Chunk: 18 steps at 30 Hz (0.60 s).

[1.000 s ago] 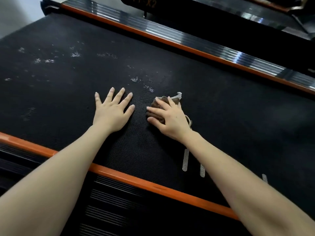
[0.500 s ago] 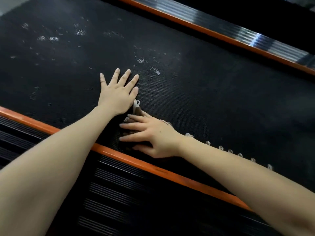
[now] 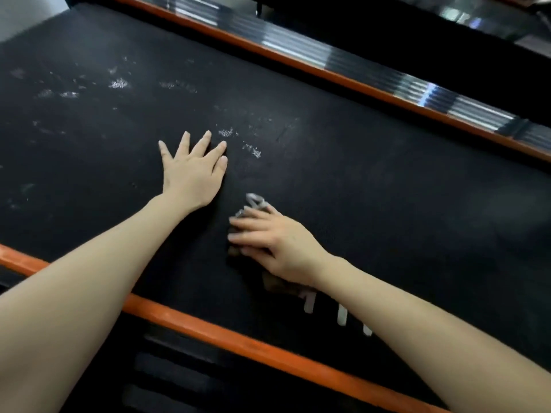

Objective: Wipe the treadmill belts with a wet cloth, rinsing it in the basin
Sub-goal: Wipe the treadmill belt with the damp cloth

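The black treadmill belt (image 3: 372,186) fills the view, with pale smudges (image 3: 119,84) toward its far left and some near the middle. My left hand (image 3: 193,171) lies flat on the belt, fingers spread. To its right, my right hand (image 3: 274,239) presses a brownish cloth (image 3: 256,202) onto the belt with straight fingers. Most of the cloth is hidden under the hand; a light edge shows past the fingertips and a brown part shows by the wrist. No basin is in view.
An orange side rail (image 3: 226,344) runs along the near edge of the belt, with a ribbed black footboard (image 3: 179,377) below it. A second orange rail (image 3: 343,77) and a shiny ribbed strip (image 3: 372,70) border the far edge. White markings (image 3: 341,315) sit on the belt under my right forearm.
My right hand has slid the cloth away from the near rail, to the right and up the belt. My left hand has stayed flat in place.
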Tool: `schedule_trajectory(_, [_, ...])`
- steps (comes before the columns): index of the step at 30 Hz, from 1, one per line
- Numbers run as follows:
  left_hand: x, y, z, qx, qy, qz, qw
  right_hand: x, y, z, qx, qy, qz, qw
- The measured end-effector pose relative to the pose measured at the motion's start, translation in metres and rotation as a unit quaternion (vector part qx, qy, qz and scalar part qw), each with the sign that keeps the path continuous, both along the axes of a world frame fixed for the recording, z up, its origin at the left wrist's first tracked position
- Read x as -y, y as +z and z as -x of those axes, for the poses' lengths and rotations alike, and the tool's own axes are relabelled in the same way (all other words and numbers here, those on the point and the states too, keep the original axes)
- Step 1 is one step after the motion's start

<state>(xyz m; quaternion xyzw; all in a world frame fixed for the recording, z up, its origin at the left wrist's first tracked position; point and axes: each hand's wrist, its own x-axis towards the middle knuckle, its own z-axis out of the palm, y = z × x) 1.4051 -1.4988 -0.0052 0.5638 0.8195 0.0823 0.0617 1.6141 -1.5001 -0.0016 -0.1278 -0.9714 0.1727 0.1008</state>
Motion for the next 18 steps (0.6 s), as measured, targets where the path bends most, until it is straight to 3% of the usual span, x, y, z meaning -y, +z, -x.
schedule_trajectory(3, [-0.038,0.007,0.001,-0.025,-0.008,0.007,1.000,-0.066,0.012,0.025,0.010,-0.142,-0.027,0.989])
schedule_trajectory(5, [-0.059,0.005,0.001,-0.032,-0.020,0.009,0.999,-0.126,0.015,0.010,0.023,-0.267,-0.008,0.964])
schedule_trajectory(8, [-0.074,-0.009,0.001,-0.027,-0.025,0.011,0.999,-0.203,0.017,-0.045,0.011,-0.462,0.026,0.886])
schedule_trajectory(11, [-0.075,-0.016,0.002,-0.029,-0.021,0.007,0.999,-0.231,0.016,-0.043,-0.001,-0.562,0.053,0.825])
schedule_trajectory(12, [-0.075,-0.016,0.002,-0.029,-0.021,0.004,0.999,-0.231,0.016,-0.025,-0.020,-0.555,0.053,0.830])
schedule_trajectory(14, [-0.076,-0.015,0.002,-0.032,-0.021,0.000,0.999,-0.216,0.015,0.023,-0.047,-0.463,0.057,0.883])
schedule_trajectory(16, [-0.076,-0.016,0.002,-0.032,-0.018,-0.002,0.999,-0.189,0.007,0.066,-0.018,-0.332,0.046,0.942])
schedule_trajectory(18, [-0.074,-0.016,0.002,-0.032,-0.017,-0.006,0.999,-0.179,0.008,0.083,0.019,-0.253,0.031,0.967])
